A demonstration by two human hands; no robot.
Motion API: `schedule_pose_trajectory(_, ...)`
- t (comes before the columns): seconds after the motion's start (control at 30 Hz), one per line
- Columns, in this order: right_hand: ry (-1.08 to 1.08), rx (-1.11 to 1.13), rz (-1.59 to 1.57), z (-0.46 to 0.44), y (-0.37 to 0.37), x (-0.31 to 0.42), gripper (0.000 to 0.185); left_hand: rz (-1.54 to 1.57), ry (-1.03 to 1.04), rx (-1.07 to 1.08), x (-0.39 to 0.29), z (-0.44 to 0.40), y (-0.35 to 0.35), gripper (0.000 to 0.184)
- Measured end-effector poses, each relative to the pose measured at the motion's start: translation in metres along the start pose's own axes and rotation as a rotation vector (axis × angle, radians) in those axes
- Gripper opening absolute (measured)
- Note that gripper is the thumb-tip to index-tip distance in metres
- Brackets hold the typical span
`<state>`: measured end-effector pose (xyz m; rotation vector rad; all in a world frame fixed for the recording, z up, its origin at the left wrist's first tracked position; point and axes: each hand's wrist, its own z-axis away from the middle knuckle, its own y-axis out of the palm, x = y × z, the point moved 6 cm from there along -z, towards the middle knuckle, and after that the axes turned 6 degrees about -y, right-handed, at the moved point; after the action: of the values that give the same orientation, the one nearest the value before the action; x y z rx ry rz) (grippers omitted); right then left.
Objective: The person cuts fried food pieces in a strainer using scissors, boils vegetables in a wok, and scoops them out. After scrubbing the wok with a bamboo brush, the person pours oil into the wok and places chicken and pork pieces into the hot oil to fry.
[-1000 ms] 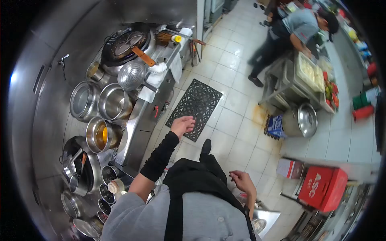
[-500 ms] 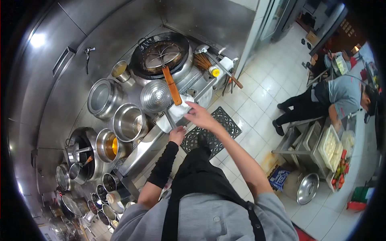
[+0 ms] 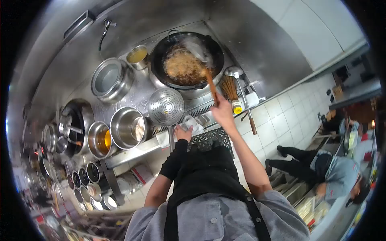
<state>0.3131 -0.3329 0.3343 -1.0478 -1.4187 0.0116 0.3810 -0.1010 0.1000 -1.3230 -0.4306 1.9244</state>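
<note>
My right hand (image 3: 222, 110) grips the wooden handle of a wire skimmer (image 3: 211, 82), whose blurred metal head is over the far side of a large black wok (image 3: 159, 72). Brown food or foam bubbles in the wok. Near the counter's front edge, my left hand (image 3: 183, 132), with a black sleeve on the forearm, touches a white cloth (image 3: 193, 126). Its fingers are partly spread. Just left of it lies a perforated ladle (image 3: 165, 106), its handle running down beside the hand.
Steel pots (image 3: 128, 127) and a small pot of yellow liquid (image 3: 137, 56) stand left of the wok. A long-handled ladle (image 3: 243, 96), a bamboo brush (image 3: 229, 87) and a yellow-capped bottle (image 3: 237, 107) lie right. A co-worker (image 3: 337, 172) bends over a counter at right.
The view has turned toward the stove. My right hand has reached forward and taken the skimmer's handle; its head has lifted, uncovering bubbling contents. My left hand is now at the cloth.
</note>
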Motion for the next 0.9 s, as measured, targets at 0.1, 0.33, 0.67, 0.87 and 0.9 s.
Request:
schedule_pose_trajectory(0.1,0.471,0.095,-0.61,-0.005,-0.027,-0.028,0.058,0.053,-0.1,0.013,0.009,-0.013,0.027,0.103)
schedule_pose_trajectory(0.33,0.658,0.292,-1.211,-0.055,-0.042,-0.083,0.036,0.2,-0.171,-0.29,-0.006,-0.002,0.034,0.069)
schedule_pose_trajectory(0.67,0.603,0.693,-1.065,-0.092,-0.079,-0.087,0.048,1.778,-0.142,0.359,-0.132,0.201,-0.099,0.063)
schedule_pose_trajectory(0.87,0.361,0.742,-0.623,-0.076,-0.133,-0.042,0.07,1.975,0.117,0.313,-0.182,0.268,-0.142,0.066)
schedule_pose_trajectory(0.9,0.34,0.738,-0.603,-0.071,-0.14,-0.036,0.072,1.938,0.124,0.349,-0.2,0.272,-0.151,0.064)
